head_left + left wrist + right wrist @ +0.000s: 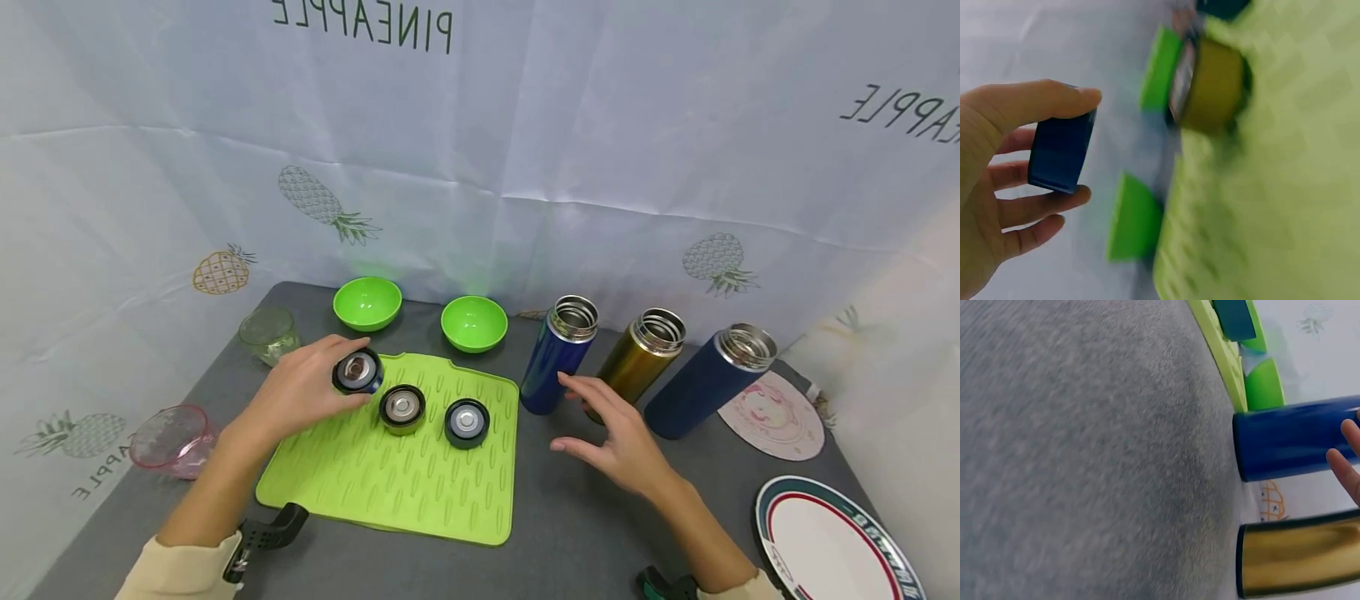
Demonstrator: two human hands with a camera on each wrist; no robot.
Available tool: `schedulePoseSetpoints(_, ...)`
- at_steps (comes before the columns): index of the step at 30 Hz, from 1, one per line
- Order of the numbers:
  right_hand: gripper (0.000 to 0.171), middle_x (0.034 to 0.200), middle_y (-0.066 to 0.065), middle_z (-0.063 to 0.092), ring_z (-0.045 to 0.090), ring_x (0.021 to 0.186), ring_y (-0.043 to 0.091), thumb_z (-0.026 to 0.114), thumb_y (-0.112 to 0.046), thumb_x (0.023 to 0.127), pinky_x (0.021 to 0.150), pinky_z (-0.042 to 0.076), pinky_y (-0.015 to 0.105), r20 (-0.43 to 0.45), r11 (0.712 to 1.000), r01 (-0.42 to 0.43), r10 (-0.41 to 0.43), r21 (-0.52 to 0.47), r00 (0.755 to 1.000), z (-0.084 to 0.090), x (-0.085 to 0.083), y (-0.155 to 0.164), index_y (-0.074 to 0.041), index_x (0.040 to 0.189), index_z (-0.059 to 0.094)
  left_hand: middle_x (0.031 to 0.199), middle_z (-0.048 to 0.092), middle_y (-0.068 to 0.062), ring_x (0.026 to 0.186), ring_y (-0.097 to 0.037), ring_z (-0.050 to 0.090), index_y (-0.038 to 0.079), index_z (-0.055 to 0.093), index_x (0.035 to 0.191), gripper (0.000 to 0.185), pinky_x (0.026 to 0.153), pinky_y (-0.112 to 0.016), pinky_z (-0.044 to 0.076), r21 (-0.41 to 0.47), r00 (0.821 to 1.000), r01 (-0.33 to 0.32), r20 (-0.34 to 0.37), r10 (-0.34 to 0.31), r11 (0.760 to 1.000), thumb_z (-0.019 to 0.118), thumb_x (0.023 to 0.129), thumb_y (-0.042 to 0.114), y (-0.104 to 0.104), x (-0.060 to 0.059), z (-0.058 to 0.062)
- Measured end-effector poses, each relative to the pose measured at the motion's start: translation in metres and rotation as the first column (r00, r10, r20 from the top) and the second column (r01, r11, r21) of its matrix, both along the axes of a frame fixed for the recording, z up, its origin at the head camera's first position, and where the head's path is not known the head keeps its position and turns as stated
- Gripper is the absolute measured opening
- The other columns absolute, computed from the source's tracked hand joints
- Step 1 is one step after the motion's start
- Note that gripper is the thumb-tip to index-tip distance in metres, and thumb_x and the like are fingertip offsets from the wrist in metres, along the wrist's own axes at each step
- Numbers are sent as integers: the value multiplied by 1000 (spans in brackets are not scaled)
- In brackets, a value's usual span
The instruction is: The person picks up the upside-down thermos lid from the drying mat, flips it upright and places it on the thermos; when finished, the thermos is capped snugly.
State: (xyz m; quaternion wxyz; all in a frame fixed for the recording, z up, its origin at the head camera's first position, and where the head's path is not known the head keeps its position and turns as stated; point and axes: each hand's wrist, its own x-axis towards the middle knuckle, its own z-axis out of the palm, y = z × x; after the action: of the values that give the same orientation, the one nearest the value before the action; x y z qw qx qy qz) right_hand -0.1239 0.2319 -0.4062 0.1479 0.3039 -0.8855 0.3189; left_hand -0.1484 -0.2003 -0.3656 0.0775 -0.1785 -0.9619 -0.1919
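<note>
Nearest the viewer, at the lower right of the head view, a striped plate (825, 542) lies on the grey counter (570, 517). A lime green ridged mat (397, 475) lies across the lower middle of the frame.

The right hand (611, 437) hovers right of centre with fingers spread and relaxed, gripping nothing. Its fingertips point toward the blue flask (557, 357), which stands open-mouthed just beyond them; the right wrist view shows a fingertip (1342, 464) very close to that flask's side, though contact cannot be made out. A gold flask (637, 360) stands right behind the hand, and a navy flask (708, 379) further right, beside a pink round coaster (776, 417).

On the mat sit two lids upside down: a gold lid (402, 409) and a dark teal lid (467, 422). Left of them, the left hand (307, 387) holds a blue lid (357, 372) at the mat's upper left corner, thumb on one side and fingers curled on the other, raised and tilted so its inner face shows.

Further back stand two green bowls (367, 302), a clear glass jar (268, 335) at left, and a pink cup (171, 440) at the counter's left edge. A pineapple-printed cloth (525, 142) hangs behind.
</note>
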Motion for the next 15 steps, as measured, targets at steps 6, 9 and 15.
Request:
schedulePoseSetpoints(6, 86, 135, 7, 64, 64, 115, 13, 92, -18, 71, 89, 58, 32, 10, 999, -8, 9, -53, 1000, 3, 0, -5, -11, 148, 53, 134, 65, -10, 109, -30, 69, 13, 59, 144, 75, 86, -51, 56, 115, 991, 131, -46, -127, 985, 87, 77, 29, 41, 1, 21)
schedulePoseSetpoints(9, 84, 135, 9, 64, 64, 115, 12, 92, -17, 72, 90, 59, 30, 13, 997, -24, 25, -76, 1000, 4, 0, -9, -10, 147, 54, 134, 65, -7, 110, -25, 69, 13, 58, 144, 77, 88, -46, 57, 184, 981, 191, -57, -184, 964, 89, 75, 25, 56, 3, 23)
schedulePoseSetpoints(15, 81, 135, 9, 64, 65, 117, 12, 91, -14, 74, 92, 60, 30, 52, 990, -48, 55, -131, 997, 7, -2, -16, -10, 147, 54, 134, 66, -6, 120, -24, 67, 10, 57, 142, 79, 96, -43, 57, 295, 966, 256, -52, -252, 921, 92, 72, 22, 81, 4, 19)
